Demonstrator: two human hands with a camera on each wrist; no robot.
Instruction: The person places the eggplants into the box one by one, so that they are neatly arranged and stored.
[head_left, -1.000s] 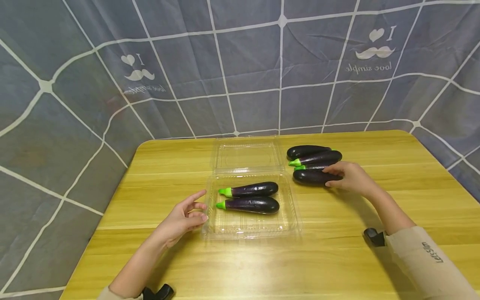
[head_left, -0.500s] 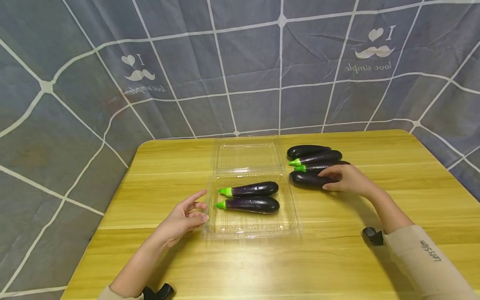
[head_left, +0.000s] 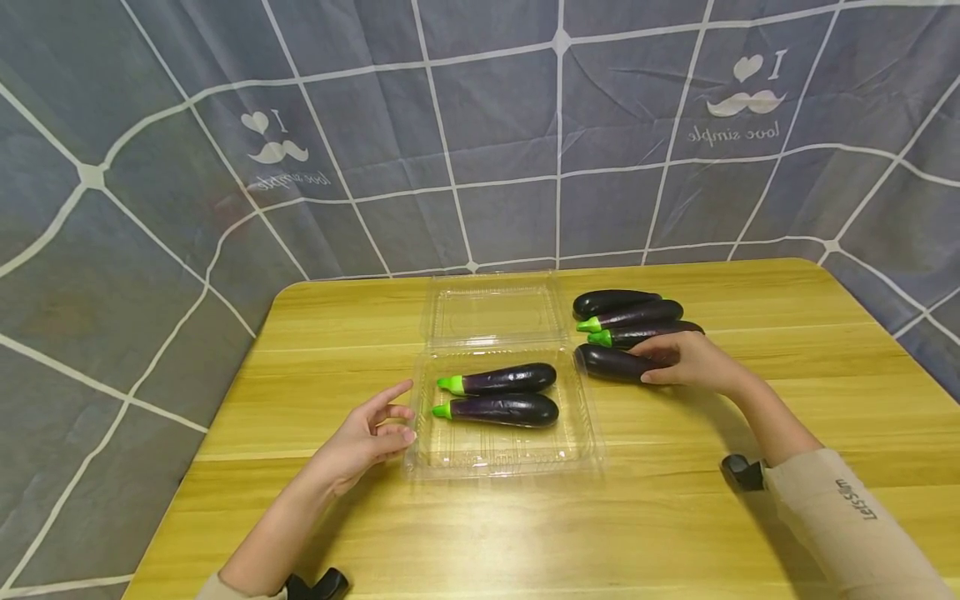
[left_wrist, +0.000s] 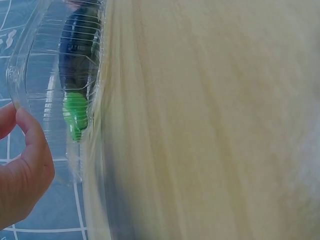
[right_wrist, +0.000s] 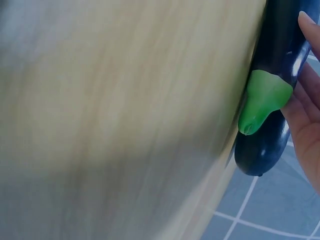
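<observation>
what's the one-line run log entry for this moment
left hand: touches clear tray edge | right hand: grips nearest eggplant on table | tray holds two eggplants

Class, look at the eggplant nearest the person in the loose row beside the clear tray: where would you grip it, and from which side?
Probably the thick middle of the nearest loose eggplant, from above and the near side. It lies flat on the table, lengthwise left to right, with another eggplant close behind it. The right hand already wraps its right end.

Bare table [head_left: 675,467] right of clamshell tray [head_left: 585,454]
</observation>
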